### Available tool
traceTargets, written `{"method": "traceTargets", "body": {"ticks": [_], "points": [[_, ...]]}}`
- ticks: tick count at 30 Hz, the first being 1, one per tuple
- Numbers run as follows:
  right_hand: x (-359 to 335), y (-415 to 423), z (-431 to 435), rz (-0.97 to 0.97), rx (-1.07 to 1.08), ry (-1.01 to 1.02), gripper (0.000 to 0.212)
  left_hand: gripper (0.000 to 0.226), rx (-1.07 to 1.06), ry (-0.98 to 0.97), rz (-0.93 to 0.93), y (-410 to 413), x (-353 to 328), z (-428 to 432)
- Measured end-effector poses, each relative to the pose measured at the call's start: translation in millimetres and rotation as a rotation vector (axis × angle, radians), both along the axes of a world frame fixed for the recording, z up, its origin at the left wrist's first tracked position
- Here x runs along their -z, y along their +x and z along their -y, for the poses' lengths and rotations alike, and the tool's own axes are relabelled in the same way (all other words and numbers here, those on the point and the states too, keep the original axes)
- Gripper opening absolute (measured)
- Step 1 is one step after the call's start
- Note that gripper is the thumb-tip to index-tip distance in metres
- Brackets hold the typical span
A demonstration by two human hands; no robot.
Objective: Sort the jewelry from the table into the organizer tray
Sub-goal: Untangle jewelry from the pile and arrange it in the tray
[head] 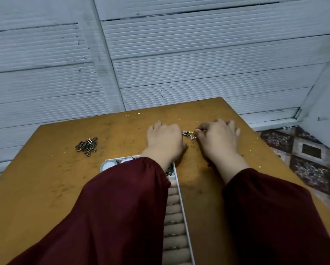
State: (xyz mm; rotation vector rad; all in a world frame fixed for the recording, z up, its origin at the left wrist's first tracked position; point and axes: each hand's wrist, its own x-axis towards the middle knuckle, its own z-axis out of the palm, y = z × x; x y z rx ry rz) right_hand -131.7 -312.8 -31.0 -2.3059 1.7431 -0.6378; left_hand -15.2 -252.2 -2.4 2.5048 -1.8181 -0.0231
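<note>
head view: only one view, looking down over both forearms at the table [45, 178].
task thing: bead cluster [189, 135], small silvery pieces loose on the far part of the table, between the two hands.
second pile: dark metal pieces [87, 144], heaped well to the left, nothing touching them.
organizer tray [181, 199]: white rim, near edge of the table, mostly under the left sleeve [110, 211]; a row of beige ring rolls shows along its right side, and a round white item in its far left corner.
left hand [165, 139]: palm down just left of the cluster, fingers curled onto the table, tips hidden; can't tell if it holds anything.
right hand [218, 138]: knuckles up, thumb and forefinger closed at the cluster's right edge; looks like a pinch on a bead.
handling: probably light, hard, tiny and smooth, so they will likely roll or scatter; take one at a time by fingertip pinch, or sweep them into a cupped palm.
in the way: the left forearm lies over the tray, so the compartments are covered; can't tell which are free.
around: ribbed grey wall panels [198, 54] behind, patterned rug [313, 155] at right, gold specks on the table.
</note>
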Motion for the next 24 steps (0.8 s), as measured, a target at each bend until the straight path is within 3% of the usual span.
{"method": "traceTargets", "body": {"ticks": [9, 18, 24], "points": [[-2, 6, 5, -0.055, 0.013, 0.013, 0.02, 0.043, -0.04, -0.015, -0.045, 4, 7, 10], [4, 3, 7, -0.045, -0.009, 0.007, 0.024, 0.025, -0.013, -0.063, -0.114, 7, 10, 8], [4, -2, 5, 0.206, -0.079, -0.075, 0.017, 0.009, 0.026, -0.145, -0.146, 5, 7, 0]]}}
